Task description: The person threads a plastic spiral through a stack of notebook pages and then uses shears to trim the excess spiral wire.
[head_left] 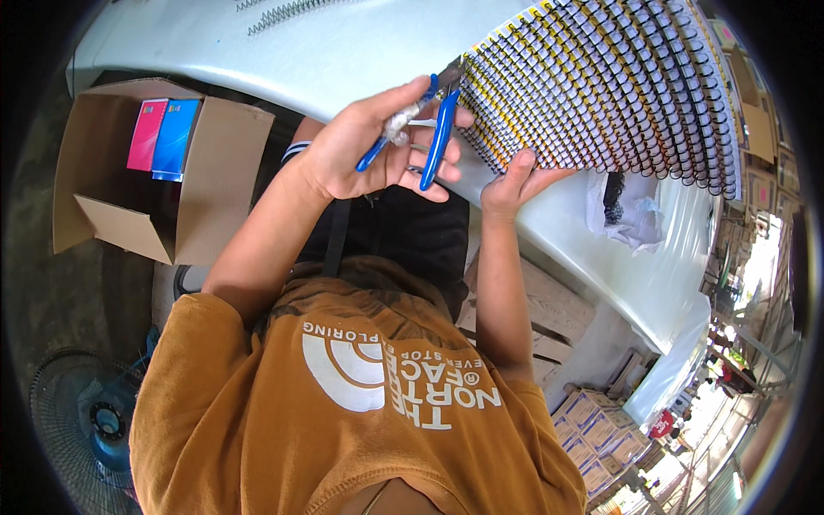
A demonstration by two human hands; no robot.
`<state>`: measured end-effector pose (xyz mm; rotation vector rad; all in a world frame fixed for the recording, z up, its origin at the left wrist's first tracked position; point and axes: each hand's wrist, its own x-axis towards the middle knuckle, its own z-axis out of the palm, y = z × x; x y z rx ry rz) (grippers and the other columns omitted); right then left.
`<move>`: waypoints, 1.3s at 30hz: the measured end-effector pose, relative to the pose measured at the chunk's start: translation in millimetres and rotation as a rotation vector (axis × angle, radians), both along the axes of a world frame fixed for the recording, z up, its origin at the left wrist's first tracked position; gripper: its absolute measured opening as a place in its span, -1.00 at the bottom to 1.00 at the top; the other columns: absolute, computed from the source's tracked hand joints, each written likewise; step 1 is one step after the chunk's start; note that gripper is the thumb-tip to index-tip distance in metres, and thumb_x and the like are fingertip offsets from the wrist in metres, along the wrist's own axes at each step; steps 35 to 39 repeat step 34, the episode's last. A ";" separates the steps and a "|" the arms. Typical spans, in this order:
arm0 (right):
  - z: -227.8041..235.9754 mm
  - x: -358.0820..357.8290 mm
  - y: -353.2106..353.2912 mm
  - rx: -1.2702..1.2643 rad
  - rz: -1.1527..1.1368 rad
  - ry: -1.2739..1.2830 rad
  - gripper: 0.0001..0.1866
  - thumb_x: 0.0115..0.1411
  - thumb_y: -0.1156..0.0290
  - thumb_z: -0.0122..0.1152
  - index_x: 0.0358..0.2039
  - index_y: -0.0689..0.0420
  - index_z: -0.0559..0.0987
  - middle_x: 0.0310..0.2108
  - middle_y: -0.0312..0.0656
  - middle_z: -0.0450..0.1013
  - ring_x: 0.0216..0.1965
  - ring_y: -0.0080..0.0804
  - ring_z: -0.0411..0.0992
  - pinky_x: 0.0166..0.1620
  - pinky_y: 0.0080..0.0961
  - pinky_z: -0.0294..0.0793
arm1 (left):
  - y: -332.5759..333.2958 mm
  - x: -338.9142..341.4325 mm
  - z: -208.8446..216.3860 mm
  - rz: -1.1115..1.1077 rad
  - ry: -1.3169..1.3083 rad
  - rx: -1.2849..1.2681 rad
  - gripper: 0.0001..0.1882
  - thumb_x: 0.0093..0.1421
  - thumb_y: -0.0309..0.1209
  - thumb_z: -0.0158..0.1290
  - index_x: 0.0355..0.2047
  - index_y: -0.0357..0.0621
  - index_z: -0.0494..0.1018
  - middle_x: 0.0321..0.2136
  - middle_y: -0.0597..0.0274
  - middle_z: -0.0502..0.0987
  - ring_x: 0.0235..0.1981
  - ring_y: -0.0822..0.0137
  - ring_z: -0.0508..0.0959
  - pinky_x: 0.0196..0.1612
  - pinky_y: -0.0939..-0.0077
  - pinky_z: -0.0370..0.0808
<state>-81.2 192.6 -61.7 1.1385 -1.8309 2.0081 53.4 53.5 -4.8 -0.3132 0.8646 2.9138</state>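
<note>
My left hand [369,137], palm turned up, has a pair of small cutters with blue handles [441,142] lying across its fingers and thumb. The handles are spread apart, and one has a whitish wrap. The dark jaws meet the near left corner of a fanned stack of spiral-bound notebooks [601,90], where the tips are hard to make out. Rows of black wire coils and yellow and white edges show on the stack. Its lower edge rests in my right hand [515,187], whose thumb is in front and whose other fingers are partly hidden.
The stack is above a pale table [343,51], where loose spiral coils [300,13] lie at the far side. A white plastic bag [631,215] is at the right. An open cardboard box [219,184] holds pink and blue packs. A fan [103,421] stands lower left; cartons [601,438] lower right.
</note>
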 end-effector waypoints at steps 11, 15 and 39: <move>-2.1 -1.0 -0.3 -0.014 0.032 -0.006 -0.14 0.16 0.29 -0.06 0.25 0.26 -0.37 0.27 0.09 -0.26 0.28 -0.14 -0.13 0.27 -0.21 -0.20 | 10.0 -3.1 17.3 0.182 -0.419 -1.659 -0.45 0.29 0.01 -0.28 -0.06 -0.26 0.34 -0.43 0.10 0.50 -0.33 0.27 0.54 -0.31 0.50 0.47; 3.8 2.8 -1.4 0.013 0.006 -0.002 -0.16 0.14 0.37 -0.03 0.24 0.29 -0.32 0.27 0.10 -0.25 0.27 -0.14 -0.13 0.27 -0.23 -0.19 | -4.3 4.3 0.7 -0.011 -0.066 -0.053 -0.33 0.27 0.11 -0.38 0.00 -0.29 0.30 -0.36 0.09 0.49 -0.30 0.17 0.54 -0.28 0.29 0.54; -2.5 -2.0 -3.2 -0.036 0.012 0.002 -0.14 0.14 0.45 0.01 0.22 0.33 -0.36 0.23 0.12 -0.20 0.22 -0.16 -0.05 0.24 -0.24 -0.10 | -7.6 8.4 -4.0 0.012 -0.285 -0.582 -0.34 0.25 0.14 -0.35 0.00 -0.21 0.30 -0.46 0.17 0.45 -0.36 0.27 0.56 -0.21 0.37 0.56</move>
